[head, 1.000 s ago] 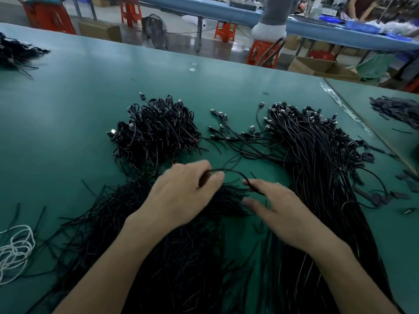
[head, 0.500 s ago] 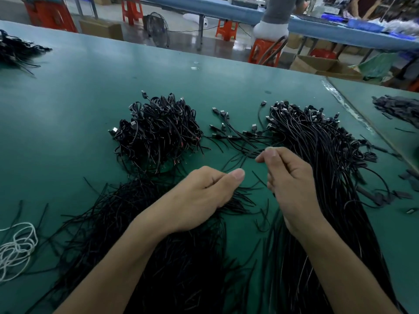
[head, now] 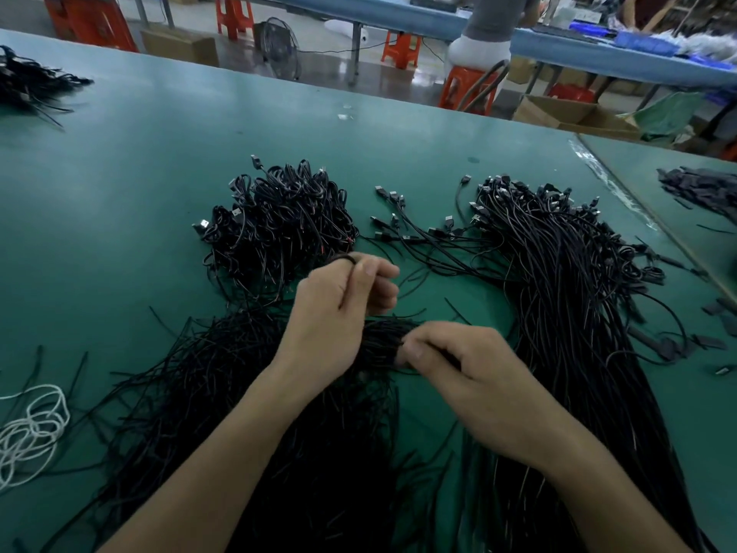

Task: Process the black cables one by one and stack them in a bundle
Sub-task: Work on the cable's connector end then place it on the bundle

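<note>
My left hand is raised a little over the green table, fingers curled round a coiled black cable whose loop shows above the thumb. My right hand lies lower and nearer, pinching thin black strands at the top of the loose pile of black ties. A heap of coiled cables sits just beyond the left hand. A long sheaf of straight black cables with USB plugs runs down the right side.
The green table has a seam and a second surface at the right with dark scraps. White cord lies at the left edge. More cables lie far left. People sit at a blue bench behind.
My left hand has lifted and moved away from me with the coiled cable. My right hand has come down and back from the straight cables to the pile of ties.
</note>
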